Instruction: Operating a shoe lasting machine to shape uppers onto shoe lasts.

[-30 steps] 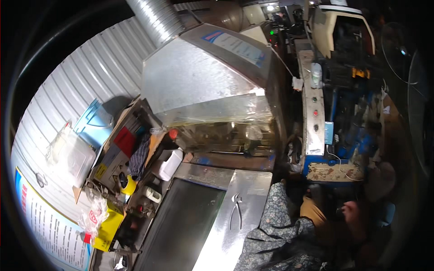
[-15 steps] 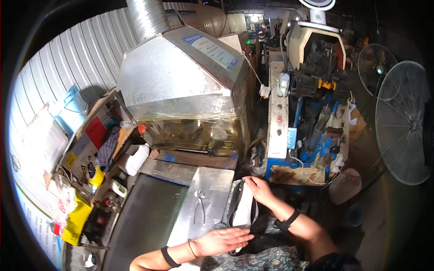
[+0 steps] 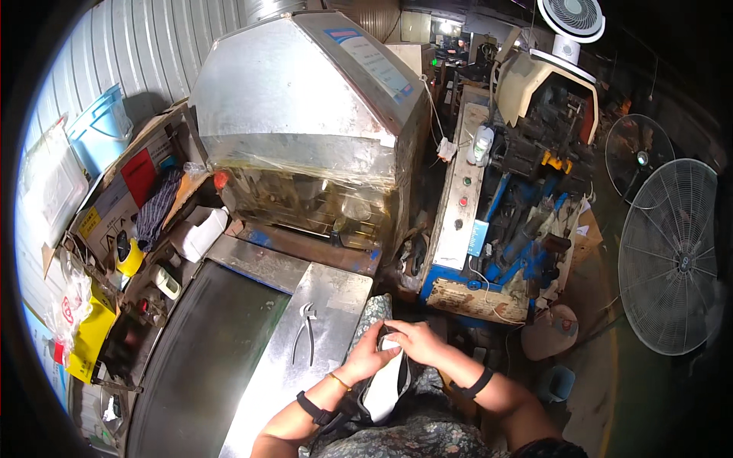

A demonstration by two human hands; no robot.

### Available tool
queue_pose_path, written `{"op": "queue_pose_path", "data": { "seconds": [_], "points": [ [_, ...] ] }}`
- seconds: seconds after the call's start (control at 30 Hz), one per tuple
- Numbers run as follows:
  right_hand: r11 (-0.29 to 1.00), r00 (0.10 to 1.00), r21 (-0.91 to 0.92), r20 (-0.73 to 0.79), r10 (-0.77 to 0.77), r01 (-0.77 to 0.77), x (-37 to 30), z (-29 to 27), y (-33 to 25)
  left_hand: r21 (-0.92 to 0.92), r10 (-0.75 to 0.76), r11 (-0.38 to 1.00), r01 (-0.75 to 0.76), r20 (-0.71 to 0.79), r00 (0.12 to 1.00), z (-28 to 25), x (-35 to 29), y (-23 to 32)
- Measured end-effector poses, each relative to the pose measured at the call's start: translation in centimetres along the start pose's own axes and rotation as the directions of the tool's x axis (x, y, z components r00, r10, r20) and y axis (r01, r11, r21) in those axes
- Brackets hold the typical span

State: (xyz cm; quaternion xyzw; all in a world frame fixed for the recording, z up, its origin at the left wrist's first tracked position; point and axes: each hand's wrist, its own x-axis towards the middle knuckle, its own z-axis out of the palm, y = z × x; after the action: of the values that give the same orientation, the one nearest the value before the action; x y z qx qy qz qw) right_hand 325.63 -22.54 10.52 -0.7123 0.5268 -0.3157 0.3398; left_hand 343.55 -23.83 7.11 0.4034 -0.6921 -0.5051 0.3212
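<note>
On my lap, against flower-patterned cloth (image 3: 378, 309), lies what looks like a black shoe upper (image 3: 407, 379) with a long white insole face (image 3: 384, 388) turned up. My left hand (image 3: 368, 357) wraps its far end from the left, fingers bent. My right hand (image 3: 416, 341) closes on the same end from the right, its fingertips meeting the left ones. The fingers cover that end, so the exact grip is partly hidden. Left of my hands, metal pincers (image 3: 305, 336) rest untouched on a bright metal plate (image 3: 336, 294).
A dark conveyor belt (image 3: 206, 359) runs beside the plate toward a hooded metal machine (image 3: 298, 84). Ahead right stands a blue-framed machine (image 3: 477, 294); large fans (image 3: 683, 259) are farther right. A cluttered shelf (image 3: 145, 252) with a yellow box (image 3: 93, 336) lines the left.
My left hand has gone from lying flat over the shoe's near end to gripping its far end beside my right hand. The whole view has shifted.
</note>
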Motion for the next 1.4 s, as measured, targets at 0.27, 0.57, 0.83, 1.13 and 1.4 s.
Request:
{"op": "queue_pose_path", "data": {
  "seconds": [0.27, 0.57, 0.83, 1.13, 1.4],
  "points": [
    [0.967, 0.977, 0.23, -0.153, 0.145, -0.107, -0.8, 5.5, 3.0, 0.13, -0.192, 0.973, 0.19, 0.003, 0.981, -1.7, 0.3, -2.3],
    [0.7, 0.951, 0.675, 0.003, 0.31, -0.231, -5.1, 5.3, 4.7, -0.587, -0.201, 0.774, 0.236, 0.126, 0.972, -4.0, 1.4, -0.8],
    [0.694, 0.739, 0.256, 0.198, 0.644, -0.673, -5.2, 11.8, 6.3, -0.497, -0.27, 0.833, 0.244, 0.02, 0.963, -2.7, -0.3, -4.7],
    [0.828, 0.939, -0.461, -0.03, 0.344, -0.318, -5.0, 9.1, 1.4, -0.457, -0.332, 0.821, 0.342, 0.105, 0.937, -2.2, 1.8, -3.6],
    [0.871, 0.94, 0.375, 0.001, 0.342, -0.317, -6.2, 13.2, 8.3, -0.848, -0.34, 0.437, 0.299, 0.152, 0.928, -1.9, -0.3, -3.6]
  ]
}}
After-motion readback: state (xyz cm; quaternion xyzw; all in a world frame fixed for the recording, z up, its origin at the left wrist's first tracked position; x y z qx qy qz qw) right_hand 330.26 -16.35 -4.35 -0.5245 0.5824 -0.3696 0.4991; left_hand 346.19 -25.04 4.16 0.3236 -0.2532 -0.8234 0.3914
